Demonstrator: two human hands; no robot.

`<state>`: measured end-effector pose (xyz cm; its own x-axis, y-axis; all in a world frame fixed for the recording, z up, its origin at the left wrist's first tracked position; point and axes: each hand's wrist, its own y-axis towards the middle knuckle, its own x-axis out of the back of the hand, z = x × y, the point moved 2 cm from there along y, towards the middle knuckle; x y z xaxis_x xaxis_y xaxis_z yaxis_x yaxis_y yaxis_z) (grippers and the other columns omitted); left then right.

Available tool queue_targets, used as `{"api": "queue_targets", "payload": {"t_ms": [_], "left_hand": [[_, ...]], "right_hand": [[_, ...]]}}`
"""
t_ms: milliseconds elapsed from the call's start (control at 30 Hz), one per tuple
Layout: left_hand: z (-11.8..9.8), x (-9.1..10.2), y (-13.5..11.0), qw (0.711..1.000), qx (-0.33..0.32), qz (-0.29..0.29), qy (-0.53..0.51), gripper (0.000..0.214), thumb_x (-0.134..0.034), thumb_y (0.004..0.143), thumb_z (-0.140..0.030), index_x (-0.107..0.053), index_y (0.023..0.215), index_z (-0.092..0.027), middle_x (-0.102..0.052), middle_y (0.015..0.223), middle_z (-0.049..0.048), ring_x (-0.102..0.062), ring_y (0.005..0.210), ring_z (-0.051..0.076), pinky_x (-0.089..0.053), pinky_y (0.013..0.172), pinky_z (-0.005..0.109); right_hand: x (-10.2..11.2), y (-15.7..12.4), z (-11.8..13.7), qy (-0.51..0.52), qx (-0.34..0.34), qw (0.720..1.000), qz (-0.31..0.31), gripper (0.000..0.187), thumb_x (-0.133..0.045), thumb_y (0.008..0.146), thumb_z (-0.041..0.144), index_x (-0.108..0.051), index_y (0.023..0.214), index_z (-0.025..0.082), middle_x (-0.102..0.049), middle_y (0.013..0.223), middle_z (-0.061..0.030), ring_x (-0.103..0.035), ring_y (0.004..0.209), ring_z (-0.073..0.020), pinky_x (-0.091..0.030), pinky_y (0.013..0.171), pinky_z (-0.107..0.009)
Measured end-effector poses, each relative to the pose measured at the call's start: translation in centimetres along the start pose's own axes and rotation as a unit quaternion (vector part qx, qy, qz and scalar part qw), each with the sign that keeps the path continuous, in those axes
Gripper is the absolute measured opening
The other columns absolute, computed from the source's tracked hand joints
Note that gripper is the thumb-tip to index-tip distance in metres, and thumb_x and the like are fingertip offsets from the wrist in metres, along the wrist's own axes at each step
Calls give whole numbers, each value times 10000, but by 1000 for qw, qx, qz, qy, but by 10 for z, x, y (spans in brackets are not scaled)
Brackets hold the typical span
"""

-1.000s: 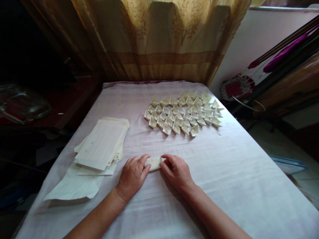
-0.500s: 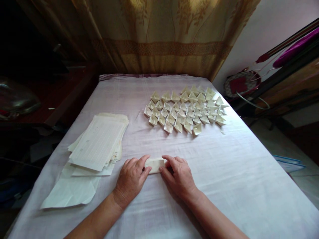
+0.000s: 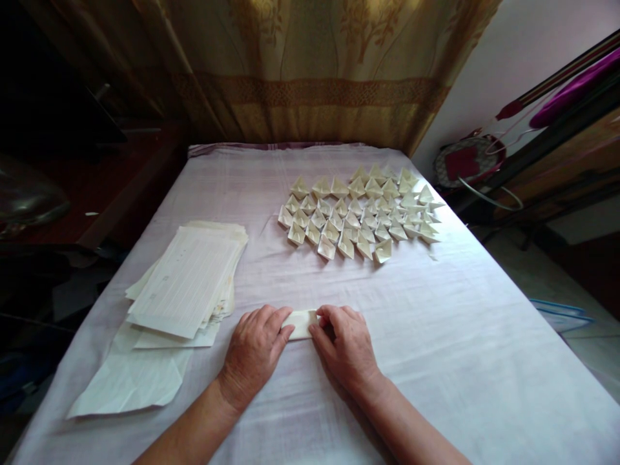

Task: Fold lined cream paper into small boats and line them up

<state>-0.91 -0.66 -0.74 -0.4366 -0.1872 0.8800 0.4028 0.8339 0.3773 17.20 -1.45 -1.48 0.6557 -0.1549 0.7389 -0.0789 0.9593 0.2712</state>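
Observation:
A small folded piece of paper (image 3: 302,324), pale and roughly rectangular, lies near the front middle of the cloth between my hands. My left hand (image 3: 258,345) pinches its left end between thumb and fingers. At the right end, my right hand (image 3: 345,345) grips it with thumb and curled forefinger. Both ends of the paper are partly hidden by my fingertips. Beyond my hands, toward the back right, several folded paper boats (image 3: 349,216) stand close together in rows.
To the left lies a stack of lined paper sheets (image 3: 188,278), with a creased loose sheet (image 3: 128,381) sticking out below it. A pale cloth (image 3: 232,181) covers the table. A patterned curtain (image 3: 310,77) hangs behind, and a dark red table (image 3: 145,174) stands at the left.
My right forefinger has curled in more over the right end of the paper. My left hand keeps its pinch. The view has shifted slightly; the boats and sheets stay put.

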Motion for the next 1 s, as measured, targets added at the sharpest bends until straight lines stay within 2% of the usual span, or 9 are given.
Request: {"api": "queue_targets", "payload": {"t_ms": [367,600,700,800,1000], "left_hand": [[0,-7,-1,998,16,33,40,163,-548,965,-292,-577,1097,-201,-658,882,24,-620,784,215,-466,719,359],[1,-1,0,999,13,26,14,187,-481,991,-283,-642,1049,-210,-646,903,35,-612,789,183,-498,720,330],[0,8,-3,999,-33,21,-19,223,-470,995,-278,-681,1042,-223,-686,1042,55,-618,960,201,-498,856,358],[-1,14,-9,995,-87,31,-31,247,-483,995,-312,-679,1133,-253,-701,1184,29,-559,1180,241,-403,1028,439],[3,14,-17,992,-97,74,-15,299,-519,978,-357,-645,1241,-288,-687,1258,10,-525,1265,248,-325,1080,468]], "right_hand": [[0,-1,0,-14,24,1000,-2,26,-582,886,194,-566,869,205,-605,732,10,-525,733,-177,-315,728,-302],[0,-1,1,-36,44,998,14,72,-587,901,200,-606,833,211,-634,773,-6,-531,775,-189,-308,735,-306],[0,-1,1,-41,45,998,18,102,-561,919,210,-611,831,212,-637,772,-16,-533,773,-191,-313,734,-309],[0,-1,0,-38,39,998,26,132,-549,932,226,-617,819,215,-636,775,-21,-533,780,-193,-320,739,-315],[3,0,1,-48,19,998,22,80,-651,882,238,-645,803,228,-646,832,-12,-530,837,-198,-326,785,-332]]}}
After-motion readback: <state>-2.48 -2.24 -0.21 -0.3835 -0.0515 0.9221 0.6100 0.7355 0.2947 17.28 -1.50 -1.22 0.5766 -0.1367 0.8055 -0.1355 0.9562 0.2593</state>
